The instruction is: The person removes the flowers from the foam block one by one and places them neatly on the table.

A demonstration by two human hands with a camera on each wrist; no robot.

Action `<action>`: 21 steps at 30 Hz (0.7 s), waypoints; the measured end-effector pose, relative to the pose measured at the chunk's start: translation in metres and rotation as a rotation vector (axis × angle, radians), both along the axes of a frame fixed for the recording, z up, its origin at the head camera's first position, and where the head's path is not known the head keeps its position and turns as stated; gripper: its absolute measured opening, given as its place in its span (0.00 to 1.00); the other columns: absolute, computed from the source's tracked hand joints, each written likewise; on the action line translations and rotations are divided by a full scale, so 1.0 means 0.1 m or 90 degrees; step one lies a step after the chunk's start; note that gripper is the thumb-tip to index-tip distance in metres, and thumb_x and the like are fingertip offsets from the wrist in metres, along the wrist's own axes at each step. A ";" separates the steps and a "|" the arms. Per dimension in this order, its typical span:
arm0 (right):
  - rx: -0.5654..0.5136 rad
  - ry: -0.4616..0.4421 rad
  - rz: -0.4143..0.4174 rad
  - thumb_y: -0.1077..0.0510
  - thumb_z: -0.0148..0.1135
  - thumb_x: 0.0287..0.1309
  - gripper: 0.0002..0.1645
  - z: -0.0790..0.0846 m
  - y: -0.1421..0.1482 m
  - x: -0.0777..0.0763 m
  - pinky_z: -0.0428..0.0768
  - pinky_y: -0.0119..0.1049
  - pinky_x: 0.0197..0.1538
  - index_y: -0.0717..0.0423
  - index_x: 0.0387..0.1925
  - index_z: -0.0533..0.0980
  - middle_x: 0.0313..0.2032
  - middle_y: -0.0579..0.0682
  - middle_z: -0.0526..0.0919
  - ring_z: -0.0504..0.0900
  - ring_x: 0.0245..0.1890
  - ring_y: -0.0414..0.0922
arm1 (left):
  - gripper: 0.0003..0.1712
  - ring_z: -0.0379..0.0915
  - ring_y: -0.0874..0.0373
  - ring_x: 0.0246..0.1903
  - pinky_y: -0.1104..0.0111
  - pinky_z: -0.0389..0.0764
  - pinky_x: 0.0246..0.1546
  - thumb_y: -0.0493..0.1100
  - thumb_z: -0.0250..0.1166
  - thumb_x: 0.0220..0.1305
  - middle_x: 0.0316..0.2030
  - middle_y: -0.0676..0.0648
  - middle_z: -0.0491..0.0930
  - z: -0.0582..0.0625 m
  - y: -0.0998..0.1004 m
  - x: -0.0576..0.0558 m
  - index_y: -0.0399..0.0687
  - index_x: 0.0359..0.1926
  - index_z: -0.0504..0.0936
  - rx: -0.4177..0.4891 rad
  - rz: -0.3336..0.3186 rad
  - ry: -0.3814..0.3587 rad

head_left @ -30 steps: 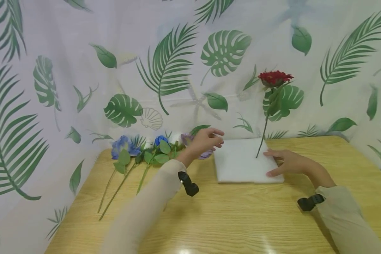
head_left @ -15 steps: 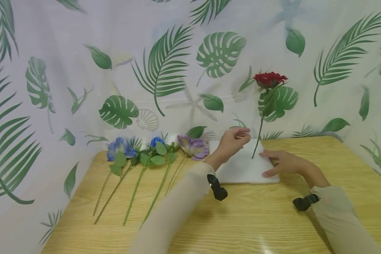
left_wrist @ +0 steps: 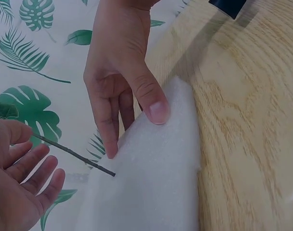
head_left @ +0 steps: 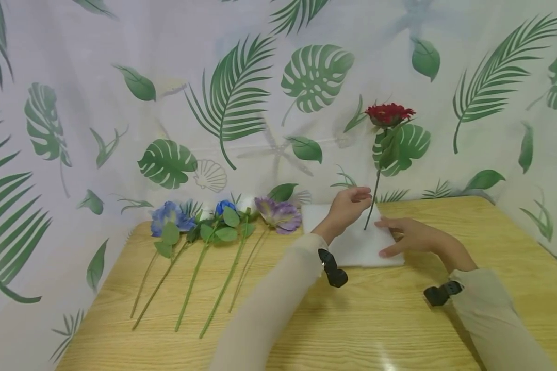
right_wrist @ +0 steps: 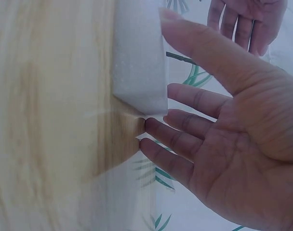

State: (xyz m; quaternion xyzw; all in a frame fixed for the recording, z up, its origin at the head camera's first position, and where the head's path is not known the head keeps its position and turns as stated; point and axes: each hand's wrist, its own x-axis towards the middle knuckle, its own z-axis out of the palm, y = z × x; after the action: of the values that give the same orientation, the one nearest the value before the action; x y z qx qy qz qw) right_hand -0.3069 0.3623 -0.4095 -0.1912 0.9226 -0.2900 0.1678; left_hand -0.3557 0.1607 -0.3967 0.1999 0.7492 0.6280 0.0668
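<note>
A red flower (head_left: 390,114) stands slightly tilted in the white foam block (head_left: 353,252), its dark stem (left_wrist: 74,154) ending at the block's top face. My left hand (head_left: 348,208) is beside the stem; its fingers are relaxed and bent a little, with the thumb side close to the stem in the left wrist view. At the block's right end rests my right hand (head_left: 418,238), thumb and index finger spread apart on the foam. In the right wrist view the other fingers (right_wrist: 168,137) of that hand extend near the block's corner.
Several artificial flowers lie on the wooden table (head_left: 353,319) at left: a light-blue one (head_left: 169,219), a deep-blue rose (head_left: 225,207) and a purple bloom (head_left: 280,215), their stems toward the front. Behind them hangs a leaf-print cloth (head_left: 241,51).
My left hand has moved right, from beside the purple flower to the red flower's stem. My right hand keeps its place on the foam block. The head view has shifted slightly.
</note>
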 end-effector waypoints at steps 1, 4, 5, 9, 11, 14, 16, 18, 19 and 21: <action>0.000 0.001 0.001 0.47 0.76 0.56 0.56 0.00 0.00 0.00 0.67 0.64 0.70 0.72 0.74 0.59 0.74 0.78 0.52 0.59 0.72 0.74 | 0.19 0.80 0.48 0.59 0.69 0.81 0.56 0.36 0.61 0.73 0.56 0.38 0.84 -0.01 0.01 0.00 0.36 0.61 0.80 -0.001 -0.003 -0.001; -0.002 0.001 0.000 0.47 0.76 0.56 0.56 0.00 0.01 -0.01 0.69 0.64 0.68 0.72 0.74 0.59 0.74 0.78 0.52 0.59 0.72 0.75 | 0.20 0.79 0.47 0.60 0.69 0.80 0.56 0.36 0.60 0.73 0.57 0.37 0.84 -0.01 0.03 -0.01 0.35 0.63 0.79 -0.014 -0.011 -0.003; -0.002 0.001 0.000 0.47 0.77 0.56 0.56 0.00 0.01 -0.01 0.69 0.64 0.68 0.72 0.74 0.59 0.74 0.78 0.52 0.59 0.72 0.75 | 0.20 0.79 0.47 0.59 0.69 0.80 0.56 0.36 0.60 0.73 0.57 0.37 0.83 -0.02 0.03 -0.01 0.35 0.63 0.79 -0.017 -0.015 -0.004; 0.000 0.004 -0.001 0.47 0.77 0.55 0.56 0.00 0.01 0.00 0.68 0.64 0.68 0.72 0.74 0.59 0.74 0.78 0.52 0.59 0.72 0.74 | 0.19 0.81 0.47 0.57 0.74 0.80 0.51 0.35 0.61 0.73 0.56 0.38 0.84 -0.02 0.06 -0.01 0.37 0.62 0.80 -0.027 -0.023 -0.003; 0.002 0.007 0.001 0.47 0.77 0.55 0.56 -0.01 0.01 0.00 0.67 0.65 0.69 0.72 0.74 0.59 0.74 0.77 0.52 0.59 0.72 0.74 | 0.19 0.81 0.47 0.55 0.76 0.80 0.48 0.35 0.61 0.72 0.55 0.38 0.85 -0.02 0.07 -0.01 0.36 0.61 0.81 -0.028 -0.023 0.005; 0.001 0.005 0.002 0.47 0.76 0.56 0.56 -0.01 0.00 0.00 0.66 0.65 0.70 0.72 0.74 0.59 0.74 0.77 0.52 0.59 0.72 0.74 | 0.18 0.82 0.48 0.53 0.77 0.79 0.45 0.34 0.62 0.72 0.52 0.38 0.86 -0.02 0.07 0.00 0.36 0.60 0.82 -0.031 -0.020 0.021; -0.001 0.005 0.002 0.48 0.76 0.56 0.56 -0.01 0.00 0.00 0.65 0.66 0.70 0.72 0.74 0.59 0.74 0.77 0.52 0.59 0.72 0.74 | 0.17 0.82 0.49 0.51 0.77 0.79 0.43 0.34 0.62 0.72 0.50 0.38 0.86 -0.02 0.07 0.01 0.36 0.58 0.83 -0.032 -0.020 0.032; -0.001 0.002 -0.001 0.47 0.76 0.56 0.56 -0.01 0.00 0.00 0.65 0.66 0.70 0.71 0.74 0.58 0.74 0.77 0.52 0.59 0.72 0.74 | 0.15 0.83 0.50 0.50 0.78 0.79 0.42 0.35 0.63 0.72 0.49 0.38 0.87 -0.02 0.06 0.02 0.37 0.57 0.84 -0.033 -0.020 0.044; -0.003 -0.001 -0.002 0.47 0.76 0.56 0.57 -0.01 0.00 0.00 0.66 0.66 0.69 0.72 0.74 0.58 0.74 0.77 0.52 0.58 0.72 0.74 | 0.15 0.83 0.50 0.49 0.78 0.78 0.42 0.35 0.63 0.71 0.48 0.38 0.87 -0.03 0.05 0.02 0.37 0.56 0.84 -0.033 -0.020 0.049; -0.004 -0.004 -0.003 0.47 0.76 0.56 0.57 -0.01 0.01 0.00 0.67 0.66 0.69 0.71 0.75 0.58 0.74 0.77 0.51 0.58 0.72 0.75 | 0.13 0.84 0.52 0.48 0.79 0.78 0.41 0.36 0.65 0.71 0.48 0.39 0.88 -0.04 0.04 0.02 0.37 0.53 0.85 -0.035 -0.018 0.058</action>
State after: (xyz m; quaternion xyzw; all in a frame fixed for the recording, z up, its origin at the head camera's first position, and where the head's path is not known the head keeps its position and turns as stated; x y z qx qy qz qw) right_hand -0.3073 0.3629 -0.4106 -0.1886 0.9216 -0.2938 0.1693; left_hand -0.3536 0.1650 -0.4004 0.2370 0.7655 0.5964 0.0467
